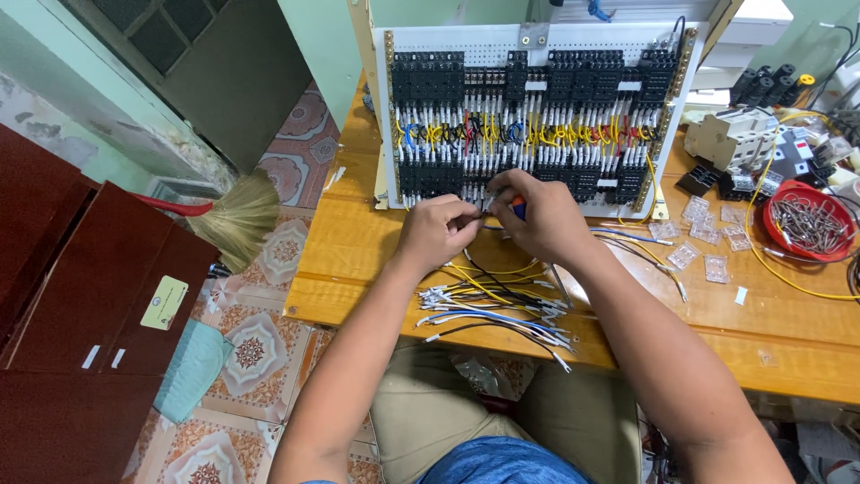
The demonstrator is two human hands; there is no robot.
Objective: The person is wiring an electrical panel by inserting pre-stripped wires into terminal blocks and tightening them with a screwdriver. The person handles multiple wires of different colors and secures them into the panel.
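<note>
A white perforated panel (537, 40) stands on the wooden table (358, 233), carrying rows of black terminal blocks with yellow, white, red and blue wires. My left hand (437, 229) pinches a thin wire at the panel's lower edge. My right hand (537, 215) is closed around a screwdriver with an orange and blue handle (518, 210), its tip toward the lower row of terminals. Both hands nearly touch each other. A loose bundle of cut wires (502, 309) lies on the table just below my hands.
A red bowl of metal pieces (811, 222) sits at the right with clear plastic covers (703, 229) and black and beige relay parts (735, 134). A broom (237, 215) lies on the tiled floor at left, beside a dark red cabinet (81, 296).
</note>
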